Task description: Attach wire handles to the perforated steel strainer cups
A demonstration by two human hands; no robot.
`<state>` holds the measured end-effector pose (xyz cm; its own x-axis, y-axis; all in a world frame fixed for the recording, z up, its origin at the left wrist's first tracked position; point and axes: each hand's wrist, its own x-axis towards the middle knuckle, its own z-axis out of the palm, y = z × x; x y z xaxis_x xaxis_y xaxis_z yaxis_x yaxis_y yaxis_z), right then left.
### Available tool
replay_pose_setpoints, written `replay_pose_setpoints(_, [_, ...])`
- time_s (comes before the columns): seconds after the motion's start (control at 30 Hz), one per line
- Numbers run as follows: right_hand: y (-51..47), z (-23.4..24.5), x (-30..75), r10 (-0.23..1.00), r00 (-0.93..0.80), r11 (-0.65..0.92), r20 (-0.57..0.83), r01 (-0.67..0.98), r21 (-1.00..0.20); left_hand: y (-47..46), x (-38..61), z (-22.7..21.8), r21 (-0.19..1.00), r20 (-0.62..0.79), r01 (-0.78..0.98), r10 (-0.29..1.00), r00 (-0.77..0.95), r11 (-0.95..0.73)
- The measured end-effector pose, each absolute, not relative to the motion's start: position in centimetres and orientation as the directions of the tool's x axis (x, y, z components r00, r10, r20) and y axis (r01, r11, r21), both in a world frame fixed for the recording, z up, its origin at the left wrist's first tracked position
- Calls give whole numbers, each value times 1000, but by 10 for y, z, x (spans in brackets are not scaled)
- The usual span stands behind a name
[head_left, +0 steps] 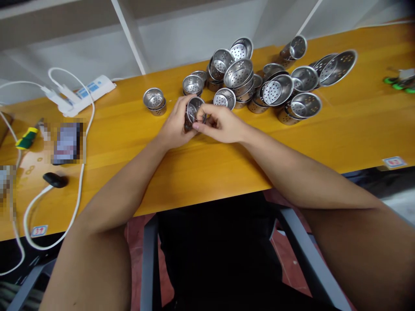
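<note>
A small perforated metal cup (192, 109) is tilted toward me above the near side of the cup cluster, with my left hand (177, 123) wrapped around its outer side. My right hand (223, 123) is at the cup's right rim, thumb and fingers pinched together by the opening. Whether a second cup sits nested inside cannot be made out. Just beyond my right hand stands another perforated cup (224, 99). To the left of my left hand, a pair of nested cups (154, 99) stands apart from the others.
Several stacked perforated cups (240, 73) crowd the back of the wooden table (201, 172), some leaning right. At left lie a power strip (94, 91) with white cables, a phone (67, 142), a screwdriver (27, 138) and a black oval object (55, 179). White partitions (128, 36) rise behind.
</note>
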<state>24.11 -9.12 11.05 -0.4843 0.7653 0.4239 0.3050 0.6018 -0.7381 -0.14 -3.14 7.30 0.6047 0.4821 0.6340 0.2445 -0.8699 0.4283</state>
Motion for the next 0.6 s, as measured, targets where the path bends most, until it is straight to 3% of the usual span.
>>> replay_pose_setpoints(0.13, [-93,112,233,786,-343,613,514,326,-720,-37,0,82,415,594,343,537,599,-842])
replay_pose_setpoints(0.3, [-90,110,226,782,-321,619,535,293,-729,-29,-1,76,437,581,366,568,583,-822])
replay_pose_setpoints(0.6, [-83,106,226,759,-299,634,578,137,-762,-15,1,58,214,738,338,378,559,-917])
